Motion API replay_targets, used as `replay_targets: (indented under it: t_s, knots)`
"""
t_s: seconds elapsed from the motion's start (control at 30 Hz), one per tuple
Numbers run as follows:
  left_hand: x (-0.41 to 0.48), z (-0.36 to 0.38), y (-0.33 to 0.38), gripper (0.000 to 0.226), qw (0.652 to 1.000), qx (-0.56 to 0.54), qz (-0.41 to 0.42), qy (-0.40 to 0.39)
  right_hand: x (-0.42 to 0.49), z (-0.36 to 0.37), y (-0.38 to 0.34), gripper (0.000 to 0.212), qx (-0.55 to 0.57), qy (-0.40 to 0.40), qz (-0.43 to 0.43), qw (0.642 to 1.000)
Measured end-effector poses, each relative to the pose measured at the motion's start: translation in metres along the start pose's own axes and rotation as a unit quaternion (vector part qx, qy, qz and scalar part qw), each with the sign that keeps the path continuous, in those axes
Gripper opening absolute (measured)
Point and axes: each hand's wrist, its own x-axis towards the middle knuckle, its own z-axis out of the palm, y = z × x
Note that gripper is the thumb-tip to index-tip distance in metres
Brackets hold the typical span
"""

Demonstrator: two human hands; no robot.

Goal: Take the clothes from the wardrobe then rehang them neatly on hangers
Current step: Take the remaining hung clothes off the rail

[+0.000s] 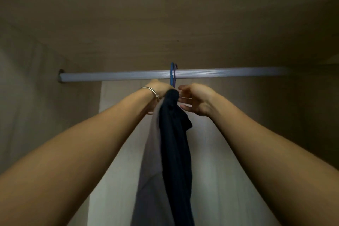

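**Two bare arms reach up to clothes hanging on a wardrobe rail**

The view looks up from below into a wooden wardrobe point(165, 24) with a brown top panel and a pale back wall. A ribbed silver metal rail point(220, 73) runs across the frame from a socket on the left wall.

Two hanger hooks sit side by side over the middle of the rail: a blue plastic hanger hook point(171, 71) and, touching it on the right, a purple plastic hanger hook point(175, 73). The rest of each hanger is hidden by hands and cloth.

Below the hooks hang two garments, pressed together. A dark navy fabric garment point(176, 143) is bunched at its top and falls straight down out of the frame. A pale grey fabric garment point(152, 161) hangs just to its left, partly behind it.

The left hand point(158, 90), with a thin silver bangle point(151, 91) on the wrist, is up against the top of the garments beneath the rail; its fingers are hidden, so I cannot tell whether it is gripping. The right hand point(196, 99) is just to the right of the navy bundle, fingers spread and loosely curled toward it, palm facing left, not closed on anything.
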Motion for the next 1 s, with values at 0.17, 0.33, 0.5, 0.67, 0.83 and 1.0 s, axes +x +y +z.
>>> replay_targets:
  t_s: [0.17, 0.33, 0.5, 0.67, 0.83, 1.0]
  knots:
    - [0.003, -0.033, 0.014, 0.042, 0.986, 0.163, 0.01, 0.023, 0.005, -0.009, -0.005, 0.034, -0.205, 0.085, -0.109, 0.969]
    - [-0.01, -0.077, 0.012, 0.044, 0.987, 0.154, 0.029, 0.025, 0.022, 0.007, 0.002, 0.049, -0.327, 0.067, -0.201, 0.921]
    - [-0.033, -0.11, 0.006, 0.027, 0.995, 0.083, 0.053, -0.026, 0.041, 0.044, 0.007, 0.034, -0.387, 0.056, -0.264, 0.881]
    - [-0.076, -0.154, -0.019, 0.013, 0.996, 0.044, 0.037, -0.063, 0.025, 0.076, 0.015, 0.013, -0.398, 0.0, -0.365, 0.842]
    - [-0.154, -0.193, -0.071, 0.013, 0.993, 0.088, -0.04, -0.065, -0.023, 0.122, 0.051, 0.027, -0.394, -0.162, -0.354, 0.833]
    - [-0.258, -0.21, -0.102, 0.01, 0.974, 0.171, -0.146, 0.019, -0.082, 0.177, 0.092, 0.03, -0.274, -0.374, -0.295, 0.836]
